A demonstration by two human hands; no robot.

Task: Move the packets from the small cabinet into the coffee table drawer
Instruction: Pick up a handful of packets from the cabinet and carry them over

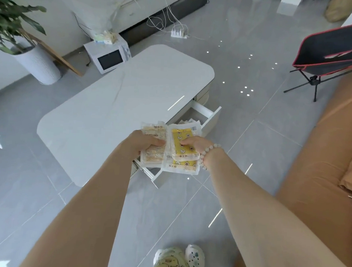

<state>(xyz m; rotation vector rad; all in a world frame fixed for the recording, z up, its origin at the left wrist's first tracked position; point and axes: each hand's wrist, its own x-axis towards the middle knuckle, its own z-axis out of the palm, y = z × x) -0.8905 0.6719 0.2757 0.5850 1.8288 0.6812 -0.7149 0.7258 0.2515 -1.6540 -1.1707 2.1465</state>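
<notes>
- Grey tile floor (256, 62), glossy, fills most of the view, with a tan sofa (312, 161) along its right edge. The small cabinet is nowhere in sight.
- White table (115, 101) lies ahead, its long axis running from near-left to far-right.
- Out of the table's sofa-facing long side stands the open drawer (201, 111), whose length runs parallel to that table edge. At its far end a few loose packets (187, 121) seem to lie inside, though only slivers show.
- Both bare arms reach forward, and the hands meet above the middle of the drawer.
- Left hand (144, 143) grasps a pale packet (152, 158) with orange print, thumb on top and fingers curled underneath.
- Right hand (193, 144) pinches a small fan of yellow packets (182, 148), which overlaps the pale packet's right edge. A bead bracelet (207, 153) circles that wrist.
- Together the held bundle hangs directly over the drawer and hides its middle stretch. The held sachets' long sides point away from the person, across the drawer's length.
- By my reading, the coming move is almost straight down. The free space that shows lies just beyond and to the right, so the right hand is the nearer one to it.
</notes>
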